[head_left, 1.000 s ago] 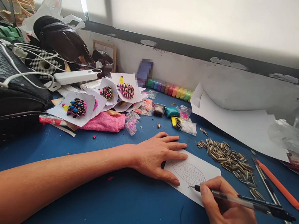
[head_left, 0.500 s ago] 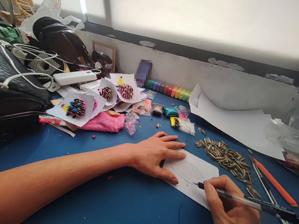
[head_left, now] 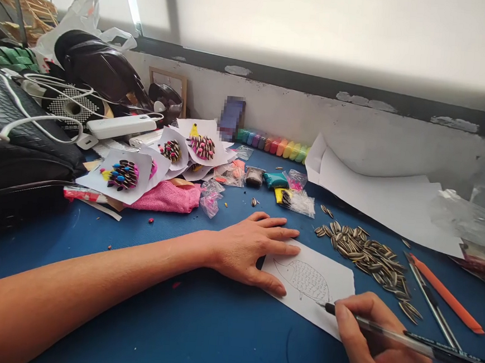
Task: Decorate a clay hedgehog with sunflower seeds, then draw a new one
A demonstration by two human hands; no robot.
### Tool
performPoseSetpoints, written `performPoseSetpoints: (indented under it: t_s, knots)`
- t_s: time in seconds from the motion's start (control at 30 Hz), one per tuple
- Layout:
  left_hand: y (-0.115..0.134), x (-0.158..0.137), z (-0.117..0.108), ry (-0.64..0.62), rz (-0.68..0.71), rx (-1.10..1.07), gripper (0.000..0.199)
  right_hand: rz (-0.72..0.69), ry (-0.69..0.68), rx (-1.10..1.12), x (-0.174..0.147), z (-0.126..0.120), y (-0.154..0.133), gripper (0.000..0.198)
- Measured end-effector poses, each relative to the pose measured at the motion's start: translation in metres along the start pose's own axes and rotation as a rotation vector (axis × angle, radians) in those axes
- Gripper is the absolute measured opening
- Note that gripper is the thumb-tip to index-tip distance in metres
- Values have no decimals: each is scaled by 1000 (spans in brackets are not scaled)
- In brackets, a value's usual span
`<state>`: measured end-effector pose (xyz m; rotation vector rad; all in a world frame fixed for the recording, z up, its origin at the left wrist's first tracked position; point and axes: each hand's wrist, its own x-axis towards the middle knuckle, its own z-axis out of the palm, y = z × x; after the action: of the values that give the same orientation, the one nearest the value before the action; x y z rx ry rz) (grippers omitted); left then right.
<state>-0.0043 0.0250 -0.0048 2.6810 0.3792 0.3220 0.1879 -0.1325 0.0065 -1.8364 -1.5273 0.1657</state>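
Note:
My left hand (head_left: 254, 249) lies flat with fingers spread, its fingertips and thumb on the left end of a white paper card (head_left: 303, 314). On the card is a line drawing of a hedgehog-like animal (head_left: 308, 279), its body filled with small strokes and a leg drawn below. In my right hand (head_left: 385, 344) is a black pen (head_left: 398, 335), its tip at the paper by the lower right of the drawing. Beyond the card lies a pile of striped sunflower seeds (head_left: 366, 255).
An orange tool (head_left: 447, 295) and another pen (head_left: 434, 303) lie at the right. Behind are white paper sheets (head_left: 376, 192), colored clay packs (head_left: 279, 146) and a pink cloth (head_left: 166, 196). Seed-covered hedgehog figures (head_left: 122, 175) sit on papers beside a black bag (head_left: 22, 147).
My right hand and the pen have shifted slightly right, the tip moving along the drawing's underside. My left hand stays pressed on the card.

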Motion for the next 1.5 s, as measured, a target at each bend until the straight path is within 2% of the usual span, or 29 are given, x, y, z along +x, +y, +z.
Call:
performPoseSetpoints:
  t_s: [0.2, 0.43, 0.63, 1.07, 1.27, 1.5]
  knots:
    - [1, 0, 0, -5, -5, -2, 71, -107, -68, 14, 8, -3, 7, 23]
    - [1, -1, 0, -15, 0, 2, 71, -133, -132, -11, 9, -7, 11, 24]
    - [2, -1, -1, -16, -11, 10, 72, -122, -73, -14, 7, -3, 9, 26]
    - [2, 0, 0, -3, 5, 25, 75, -178, -145, -29, 9, -6, 12, 24]
    - [2, -1, 0, -14, -6, 32, 77, -244, -113, -56, 11, -5, 9, 23]
    - [1, 0, 0, 4, 10, 31, 76, -237, -122, -57, 8, -7, 12, 24]
